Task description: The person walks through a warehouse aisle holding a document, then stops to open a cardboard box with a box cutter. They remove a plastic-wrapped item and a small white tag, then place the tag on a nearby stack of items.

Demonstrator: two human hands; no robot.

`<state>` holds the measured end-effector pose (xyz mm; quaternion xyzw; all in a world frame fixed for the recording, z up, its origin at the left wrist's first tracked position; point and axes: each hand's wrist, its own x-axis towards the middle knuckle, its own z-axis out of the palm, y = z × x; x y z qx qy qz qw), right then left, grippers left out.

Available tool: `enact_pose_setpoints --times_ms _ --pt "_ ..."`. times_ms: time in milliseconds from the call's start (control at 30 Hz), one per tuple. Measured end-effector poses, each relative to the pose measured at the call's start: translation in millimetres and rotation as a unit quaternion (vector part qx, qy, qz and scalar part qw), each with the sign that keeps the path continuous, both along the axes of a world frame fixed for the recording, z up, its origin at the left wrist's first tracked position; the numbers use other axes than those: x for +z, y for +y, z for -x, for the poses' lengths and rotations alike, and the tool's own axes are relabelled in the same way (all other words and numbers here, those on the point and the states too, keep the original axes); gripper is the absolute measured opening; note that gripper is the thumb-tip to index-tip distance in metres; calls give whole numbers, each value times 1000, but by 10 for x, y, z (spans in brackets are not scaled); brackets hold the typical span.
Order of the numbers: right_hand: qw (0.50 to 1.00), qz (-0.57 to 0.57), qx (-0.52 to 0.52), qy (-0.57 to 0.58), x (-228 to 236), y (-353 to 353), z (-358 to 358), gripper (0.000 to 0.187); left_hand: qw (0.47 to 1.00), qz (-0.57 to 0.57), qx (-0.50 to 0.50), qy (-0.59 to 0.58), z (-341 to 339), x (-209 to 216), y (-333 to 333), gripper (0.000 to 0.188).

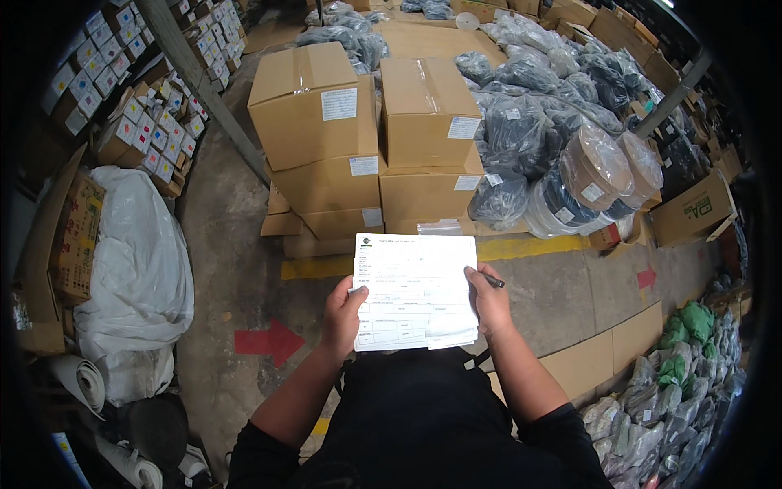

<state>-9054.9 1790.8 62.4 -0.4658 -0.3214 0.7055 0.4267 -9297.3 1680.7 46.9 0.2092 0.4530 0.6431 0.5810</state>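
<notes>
In front of my body I hold a stack of white printed forms (391, 301) between both hands, facing up. My left hand (343, 314) grips its left edge, the thumb lying on top. My right hand (489, 303) pinches the right edge, and a dark pen (494, 281) sticks out from the same hand. Narrower slips lie over the right part of the top sheet. A clear plastic strip shows just past the far edge of the papers. The fingers beneath the stack are hidden.
Ahead stand stacked cardboard boxes (305, 106) with white labels, behind a yellow floor line (521, 248). Plastic-wrapped bundles (521, 130) and large wrapped spools (597, 167) pile up at the right. A white plastic-covered heap (134, 277) is at the left. Grey bags (652, 407) lie lower right.
</notes>
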Motion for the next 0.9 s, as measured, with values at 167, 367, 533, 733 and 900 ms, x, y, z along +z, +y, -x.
enact_pose_setpoints --times_ms 167,367,533,733,900 --pt "1000 -6 0 -19 49 -9 15 19 1000 2 6 1 -4 0 -4 29" --pt "1000 -8 4 -28 91 -13 32 19 1000 7 5 5 -9 52 -11 28" --pt "1000 -5 1 -15 80 -22 30 19 1000 18 10 7 -22 84 -19 28" --pt "1000 0 -3 -16 45 -39 2 18 999 22 -1 25 -26 42 -25 28" --pt "1000 6 -8 -7 12 -53 -20 18 999 24 -5 27 -38 8 -31 27"
